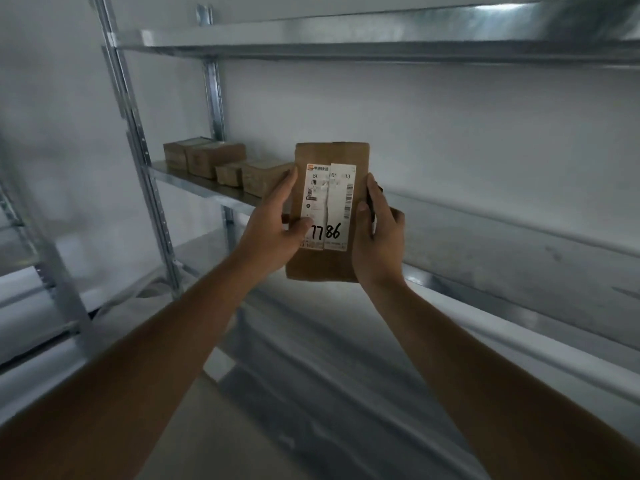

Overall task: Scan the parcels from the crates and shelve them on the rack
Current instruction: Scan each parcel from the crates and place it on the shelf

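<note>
Two hands up in front of the rack [145, 157], one brown parcel [330, 154] held upright between them. Left hand [273, 230] wrapped round the parcel's left edge, fingers [289, 183] curled behind it, thumb pressed onto the white shipping label [329, 206] just beside the handwritten "7786". Right hand [377, 237] clamped on the right edge, thumb lying on the front face next to the label, the other fingers curled behind and mostly hidden. Parcel raised in the air, level with the middle shelf [485, 244], touching no shelf as far as can be seen. Label torn or creased down its middle, barcode partly readable. Four small cardboard boxes [214, 161] lined up on that same shelf, off to the left of the held parcel, close together near the rear upright. Upper shelf [381, 36] overhead, lower shelf [346, 375] below the forearms.
</note>
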`<action>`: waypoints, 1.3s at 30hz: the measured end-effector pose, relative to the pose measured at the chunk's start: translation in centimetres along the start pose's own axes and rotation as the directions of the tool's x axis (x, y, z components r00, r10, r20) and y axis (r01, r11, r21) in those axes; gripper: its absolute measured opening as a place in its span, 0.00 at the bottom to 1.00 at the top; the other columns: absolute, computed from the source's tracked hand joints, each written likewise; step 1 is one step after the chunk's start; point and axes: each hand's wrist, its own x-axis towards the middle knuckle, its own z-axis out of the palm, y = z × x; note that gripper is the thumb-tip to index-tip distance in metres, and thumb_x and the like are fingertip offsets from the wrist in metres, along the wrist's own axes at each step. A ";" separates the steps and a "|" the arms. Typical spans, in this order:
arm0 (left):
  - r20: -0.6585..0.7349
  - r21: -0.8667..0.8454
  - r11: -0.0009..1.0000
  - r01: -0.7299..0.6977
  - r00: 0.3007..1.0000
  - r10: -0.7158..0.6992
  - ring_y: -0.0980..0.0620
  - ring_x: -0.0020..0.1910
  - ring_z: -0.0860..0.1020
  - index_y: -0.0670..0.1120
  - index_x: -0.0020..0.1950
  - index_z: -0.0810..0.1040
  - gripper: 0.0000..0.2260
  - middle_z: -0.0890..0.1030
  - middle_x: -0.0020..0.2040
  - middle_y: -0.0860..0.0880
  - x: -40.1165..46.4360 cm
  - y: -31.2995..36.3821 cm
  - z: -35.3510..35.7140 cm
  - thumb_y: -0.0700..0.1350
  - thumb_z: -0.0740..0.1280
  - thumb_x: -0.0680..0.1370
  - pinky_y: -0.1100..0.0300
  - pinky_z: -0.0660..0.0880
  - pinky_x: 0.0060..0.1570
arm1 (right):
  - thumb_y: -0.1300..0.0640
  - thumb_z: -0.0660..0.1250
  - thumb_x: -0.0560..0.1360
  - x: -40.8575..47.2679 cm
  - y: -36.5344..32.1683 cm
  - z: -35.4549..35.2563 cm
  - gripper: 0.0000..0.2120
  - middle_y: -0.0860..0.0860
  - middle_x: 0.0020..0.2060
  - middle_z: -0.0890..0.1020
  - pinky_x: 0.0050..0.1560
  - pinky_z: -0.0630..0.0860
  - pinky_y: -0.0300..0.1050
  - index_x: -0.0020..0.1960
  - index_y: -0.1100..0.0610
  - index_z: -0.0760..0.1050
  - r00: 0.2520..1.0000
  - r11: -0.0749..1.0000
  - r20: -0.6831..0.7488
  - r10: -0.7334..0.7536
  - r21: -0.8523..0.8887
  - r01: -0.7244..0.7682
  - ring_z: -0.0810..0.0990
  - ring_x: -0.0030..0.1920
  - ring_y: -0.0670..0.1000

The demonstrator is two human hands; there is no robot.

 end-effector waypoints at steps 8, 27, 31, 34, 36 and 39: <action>0.084 -0.054 0.998 -0.010 0.996 0.014 0.50 0.76 0.68 0.55 0.85 0.57 0.39 0.66 0.80 0.52 9.2 -8.1 -4.5 0.37 0.71 0.80 0.75 0.76 0.47 | 0.47 0.55 0.89 6.4 0.1 9.7 0.24 0.52 0.61 0.74 0.51 0.68 0.23 0.84 0.39 0.60 0.998 0.995 -0.021 0.058 -0.079 -0.060 0.70 0.53 0.25; 0.403 0.050 0.998 0.040 0.913 -0.057 0.73 0.48 0.77 0.56 0.81 0.64 0.31 0.70 0.51 0.77 28.4 -18.1 -1.2 0.34 0.66 0.81 0.78 0.73 0.34 | 0.55 0.54 0.89 21.1 6.2 19.6 0.21 0.54 0.67 0.77 0.62 0.84 0.57 0.78 0.39 0.70 0.907 0.907 -0.041 0.420 0.048 -0.418 0.83 0.61 0.55; 0.517 0.121 0.992 0.034 0.851 -0.093 0.62 0.45 0.76 0.55 0.79 0.67 0.31 0.75 0.49 0.64 31.5 -18.8 -1.0 0.32 0.64 0.80 0.76 0.72 0.27 | 0.57 0.55 0.89 22.2 6.4 21.1 0.19 0.51 0.61 0.82 0.60 0.85 0.59 0.74 0.44 0.75 0.866 0.870 -0.081 0.493 0.031 -0.492 0.84 0.61 0.56; 0.593 0.153 0.988 0.028 0.797 -0.115 0.62 0.45 0.74 0.54 0.78 0.69 0.28 0.76 0.49 0.60 33.2 -19.6 -0.7 0.33 0.63 0.80 0.71 0.72 0.29 | 0.57 0.58 0.88 22.9 6.4 22.1 0.16 0.50 0.56 0.85 0.59 0.86 0.56 0.69 0.46 0.78 0.843 0.847 -0.103 0.527 -0.017 -0.532 0.86 0.58 0.55; 0.634 0.180 0.983 0.025 0.761 -0.136 0.61 0.47 0.74 0.53 0.78 0.69 0.27 0.76 0.50 0.59 34.2 -20.0 -0.5 0.34 0.62 0.81 0.66 0.72 0.36 | 0.57 0.59 0.88 23.3 6.2 22.6 0.13 0.50 0.56 0.85 0.58 0.86 0.54 0.67 0.48 0.78 0.823 0.823 -0.112 0.558 -0.054 -0.565 0.86 0.57 0.55; 0.683 0.199 0.980 0.015 0.715 -0.150 0.52 0.55 0.77 0.52 0.76 0.72 0.23 0.80 0.54 0.53 35.2 -20.4 -0.2 0.37 0.63 0.82 0.59 0.76 0.43 | 0.57 0.59 0.88 23.9 6.2 22.7 0.13 0.51 0.53 0.86 0.56 0.86 0.49 0.68 0.51 0.78 0.787 0.783 -0.135 0.602 -0.094 -0.615 0.86 0.53 0.53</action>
